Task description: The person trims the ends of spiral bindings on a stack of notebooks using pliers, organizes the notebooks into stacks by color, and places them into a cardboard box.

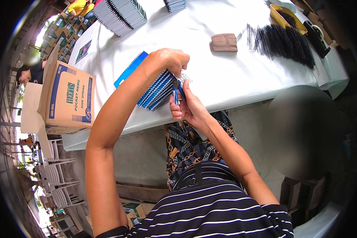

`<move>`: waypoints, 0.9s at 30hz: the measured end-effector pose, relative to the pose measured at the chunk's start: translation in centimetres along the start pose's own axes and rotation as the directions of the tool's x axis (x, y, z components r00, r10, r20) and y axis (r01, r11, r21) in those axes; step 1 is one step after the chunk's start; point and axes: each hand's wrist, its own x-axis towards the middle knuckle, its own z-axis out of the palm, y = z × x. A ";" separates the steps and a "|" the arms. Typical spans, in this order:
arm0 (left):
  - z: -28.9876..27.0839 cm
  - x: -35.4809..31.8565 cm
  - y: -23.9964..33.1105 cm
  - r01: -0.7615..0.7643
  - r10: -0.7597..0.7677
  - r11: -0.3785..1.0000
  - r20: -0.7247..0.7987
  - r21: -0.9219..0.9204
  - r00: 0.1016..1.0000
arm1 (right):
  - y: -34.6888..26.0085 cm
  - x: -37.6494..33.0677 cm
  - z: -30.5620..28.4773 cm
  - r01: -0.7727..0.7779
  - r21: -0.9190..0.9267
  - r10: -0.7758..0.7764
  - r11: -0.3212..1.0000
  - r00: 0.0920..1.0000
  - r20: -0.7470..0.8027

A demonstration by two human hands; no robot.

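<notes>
My left hand grips a stack of small blue spiral notebooks from above, at the near edge of a white-covered table. My right hand is closed around a blue-handled tool, pliers or cutters, whose tip meets the wire binding at the stack's right end. Both hands are close together, just over the table edge.
A brown pad-like object lies mid-table. A pile of black spiral wires and a yellow tray sit at the far right. Stacks of notebooks stand at the back. An open cardboard box is at the left, another person beyond it.
</notes>
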 end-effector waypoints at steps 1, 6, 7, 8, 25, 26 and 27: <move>-0.1 0.1 0.4 0.000 -0.001 1.000 0.002 0.019 1.000 | -0.1 0.1 -0.4 -0.004 0.010 0.004 1.000 1.000 0.014; 0.0 -0.1 1.6 0.021 -0.021 1.000 -0.016 0.000 1.000 | 0.7 -0.3 -0.9 0.016 0.005 -0.016 1.000 0.999 0.033; 0.3 0.0 1.2 0.018 -0.018 1.000 -0.020 -0.022 1.000 | 0.9 -0.7 0.0 0.042 -0.068 -0.045 0.997 0.998 -0.045; 0.6 0.0 0.8 0.014 -0.015 0.999 -0.025 -0.045 1.000 | 1.0 -0.8 0.4 0.036 -0.069 -0.042 0.997 0.995 -0.086; 2.2 1.1 0.2 -0.094 0.093 0.995 -0.055 -0.019 0.994 | 1.5 -1.0 0.8 0.023 -0.059 -0.035 0.998 0.976 -0.215; 2.3 1.1 0.1 -0.102 0.100 0.994 -0.054 -0.029 0.994 | 1.6 -0.9 0.5 0.024 -0.054 -0.035 0.998 0.978 -0.207; 2.2 1.1 0.1 -0.102 0.100 0.994 -0.062 -0.030 0.993 | 1.5 -0.8 0.2 0.030 -0.049 -0.039 0.998 0.979 -0.198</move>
